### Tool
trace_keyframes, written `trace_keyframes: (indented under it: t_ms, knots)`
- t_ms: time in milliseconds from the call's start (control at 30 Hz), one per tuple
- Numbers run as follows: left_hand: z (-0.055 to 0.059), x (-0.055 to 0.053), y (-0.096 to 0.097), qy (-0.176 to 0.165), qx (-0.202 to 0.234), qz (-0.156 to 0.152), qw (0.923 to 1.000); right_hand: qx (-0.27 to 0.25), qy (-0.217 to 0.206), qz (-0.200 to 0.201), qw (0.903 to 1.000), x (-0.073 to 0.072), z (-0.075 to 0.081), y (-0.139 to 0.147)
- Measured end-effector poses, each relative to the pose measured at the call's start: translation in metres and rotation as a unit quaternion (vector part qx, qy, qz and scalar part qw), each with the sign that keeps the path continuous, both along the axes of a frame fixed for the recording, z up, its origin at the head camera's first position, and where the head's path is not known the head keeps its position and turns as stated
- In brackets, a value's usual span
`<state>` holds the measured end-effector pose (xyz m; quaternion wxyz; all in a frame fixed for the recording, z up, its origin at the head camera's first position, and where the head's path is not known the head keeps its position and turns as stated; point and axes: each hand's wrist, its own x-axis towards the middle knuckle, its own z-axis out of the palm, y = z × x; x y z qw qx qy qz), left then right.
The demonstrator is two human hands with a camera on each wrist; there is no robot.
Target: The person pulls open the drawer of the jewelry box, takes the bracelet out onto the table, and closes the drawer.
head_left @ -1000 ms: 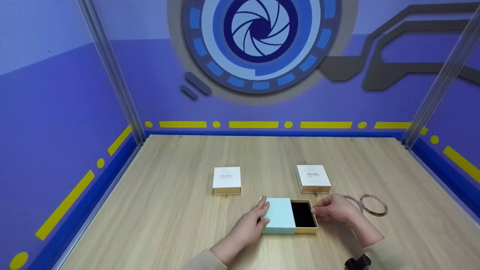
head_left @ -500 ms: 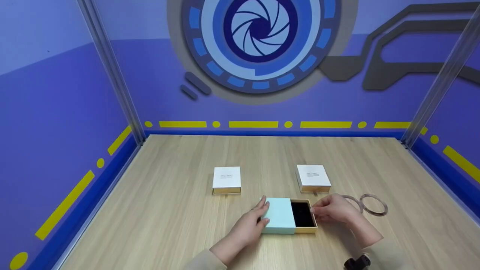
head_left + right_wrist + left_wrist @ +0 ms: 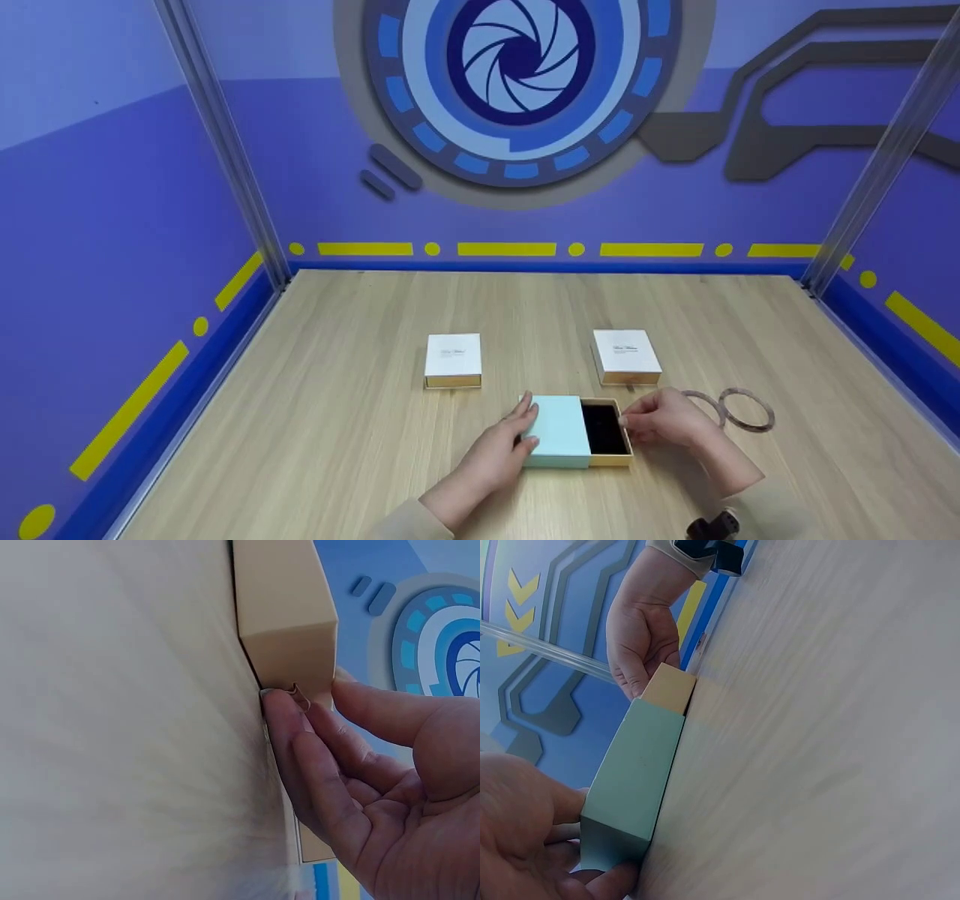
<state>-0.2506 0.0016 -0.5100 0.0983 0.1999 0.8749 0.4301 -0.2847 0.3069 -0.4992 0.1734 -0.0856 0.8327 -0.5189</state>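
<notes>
Purple-blue walls point(image 3: 450, 217) with yellow dashes and a large round emblem point(image 3: 520, 52) enclose a pale wood-grain counter point(image 3: 337, 405). Farther back on it lie two white boxes with tan edges, the left white box point(image 3: 453, 356) well apart from the right white box point(image 3: 626, 351); small dark lettering marks both tops, too fine to read. Beyond the right hand point(image 3: 667, 416), two thin brownish rings point(image 3: 756, 429) lie flat against each other, the nearer one partly hidden by that hand. Between the hands, near the counter's front, sits the mint-green cover point(image 3: 556, 427) of a drawer-style box. Its left end is gripped by the left hand point(image 3: 495, 450), fingers bent round it; the right hand pinches the end of the drawer point(image 3: 611, 460), with a small folded tab point(image 3: 300, 699) at the fingertips. Lying flat, the box has a smooth, plain, sharp-cornered cover; the partly exposed drawer is tan, with a black lining point(image 3: 604, 430).
</notes>
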Motion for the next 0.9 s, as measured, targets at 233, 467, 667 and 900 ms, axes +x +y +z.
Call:
trace_keyframes:
  t_ms: [233, 467, 667, 900]
  knots:
    - [-0.0007, 0.0001, -0.0006, -0.002, 0.001, -0.001, 1.0, 0.021, 0.012, -0.014, 0.9996, 0.0002, -0.002, -0.0036]
    - [-0.0009, -0.0001, -0.0003, -0.001, 0.002, -0.001, 1.0, 0.01, 0.013, -0.021, 0.9996, -0.0007, -0.0063, -0.0067]
    - [-0.0012, 0.0007, -0.0005, -0.002, 0.002, -0.002, 1.0, -0.007, 0.0, -0.017, 0.9998, -0.0008, -0.0066, -0.0061]
    - [-0.0007, 0.0012, -0.0004, -0.004, 0.003, -0.001, 1.0, -0.003, -0.001, -0.016, 0.9999, -0.0005, -0.0047, -0.0076]
